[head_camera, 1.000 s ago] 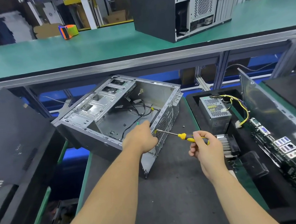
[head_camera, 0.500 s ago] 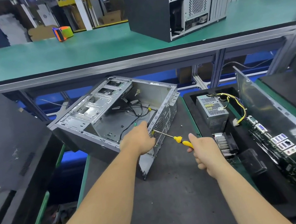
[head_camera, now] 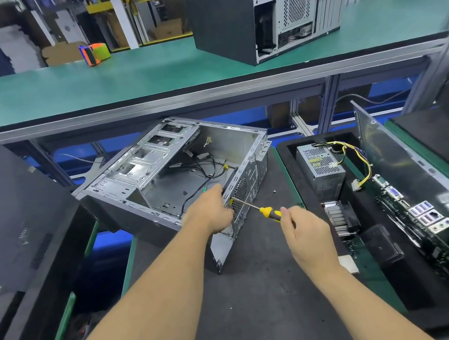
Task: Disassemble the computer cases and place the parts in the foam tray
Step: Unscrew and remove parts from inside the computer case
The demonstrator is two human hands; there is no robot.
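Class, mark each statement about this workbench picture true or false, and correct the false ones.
1. The right hand holds a yellow-handled screwdriver. True.
2. The left hand rests flat on the bench, away from the open case. False: it grips the case's rear edge.
3. The power supply is still mounted in the open case. False: it lies in the foam tray.
4. A second, closed case stands on the upper green shelf. True.
5. The screwdriver's tip meets the open case's rear panel. True.
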